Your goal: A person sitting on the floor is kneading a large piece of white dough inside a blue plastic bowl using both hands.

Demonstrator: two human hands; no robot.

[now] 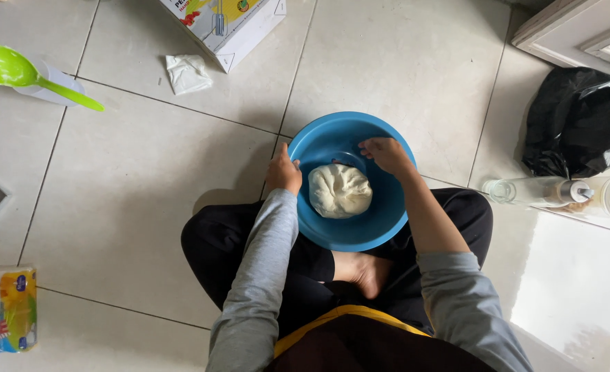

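Note:
A blue plastic bowl (380, 231) stands on the tiled floor in front of my crossed legs. A round ball of pale dough (340, 191) lies inside it. My left hand (283, 170) grips the bowl's left rim. My right hand (385, 153) hovers inside the bowl just above the far right side of the dough, fingers curled and pointing left; it holds nothing that I can see.
A green ladle (15, 71) rests on a clear cup at the far left. A cardboard box (232, 27) and crumpled tissue (188, 73) lie beyond the bowl. A black bag (580, 120), a lying clear bottle (525, 190) sit right. A yellow packet (15, 310) lies near left.

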